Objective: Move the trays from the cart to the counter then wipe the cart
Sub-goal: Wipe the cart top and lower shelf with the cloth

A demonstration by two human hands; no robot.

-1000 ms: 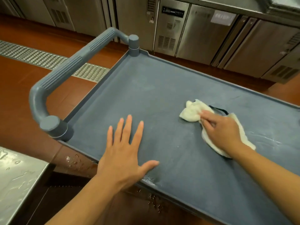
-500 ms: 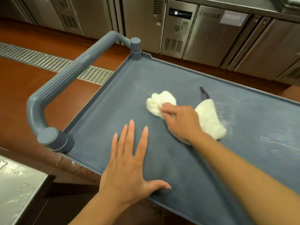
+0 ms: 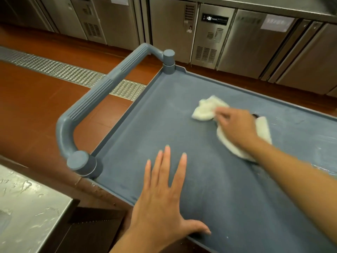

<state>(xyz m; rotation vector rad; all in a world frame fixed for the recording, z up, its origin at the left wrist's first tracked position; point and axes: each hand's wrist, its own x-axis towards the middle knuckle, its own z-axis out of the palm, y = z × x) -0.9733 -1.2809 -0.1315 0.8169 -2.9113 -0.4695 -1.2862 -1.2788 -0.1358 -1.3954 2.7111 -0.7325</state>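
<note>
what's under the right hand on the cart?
A white cloth lies under the right hand, on the cart shelf. A dark bit shows beside it. The middle of the cloth is covered by the hand.

My left hand (image 3: pixel 164 201) lies flat, fingers spread, on the grey cart (image 3: pixel 209 179) top at six o'clock. My right hand (image 3: pixel 235 128) presses a white cloth (image 3: pixel 206 110) onto the surface at two o'clock. Cart handle (image 3: pixel 102 95) at ten, steel cabinets (image 3: pixel 246 37) across twelve, wet steel counter (image 3: pixel 27 207) at eight.
</note>
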